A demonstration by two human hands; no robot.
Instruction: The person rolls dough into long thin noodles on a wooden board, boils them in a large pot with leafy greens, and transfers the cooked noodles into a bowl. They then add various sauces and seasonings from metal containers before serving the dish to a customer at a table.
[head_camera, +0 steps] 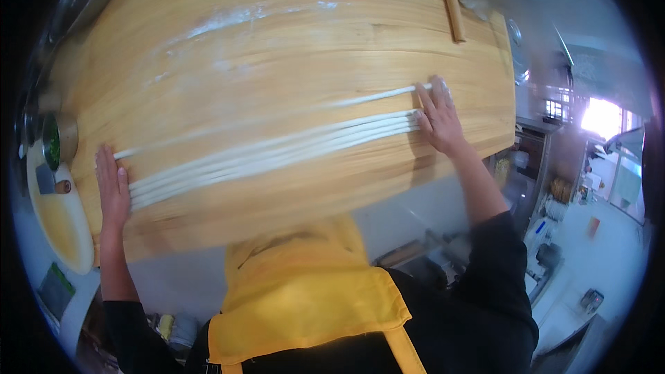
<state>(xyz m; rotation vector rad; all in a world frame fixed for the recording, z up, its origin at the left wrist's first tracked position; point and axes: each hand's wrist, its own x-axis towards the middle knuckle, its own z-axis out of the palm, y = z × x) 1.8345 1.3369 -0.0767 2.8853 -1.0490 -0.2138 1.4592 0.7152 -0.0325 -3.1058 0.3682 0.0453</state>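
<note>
Several long white ropes, which look like dough, lie side by side [275, 158] across a wooden work board [291, 78]. A single thin rope [374, 96] runs above them, with its middle blurred. My left hand [111, 187] rests flat at the left ends, its fingers by the single rope's end and its thumb beside the bundle. At the right ends my right hand [439, 114] lies palm down, fingertips on the single rope's end and thumb touching the bundle. Neither hand visibly grasps a rope. White powder, apparently flour [228, 22], is spread over the board's upper part.
A wooden rolling pin [452, 8] lies at the upper right. Off the board's left edge are a metal container of chopped greens [53, 140], a scraper with a wooden handle [47, 179] and an oval white tray [85, 241]. Shelves and equipment stand at the right.
</note>
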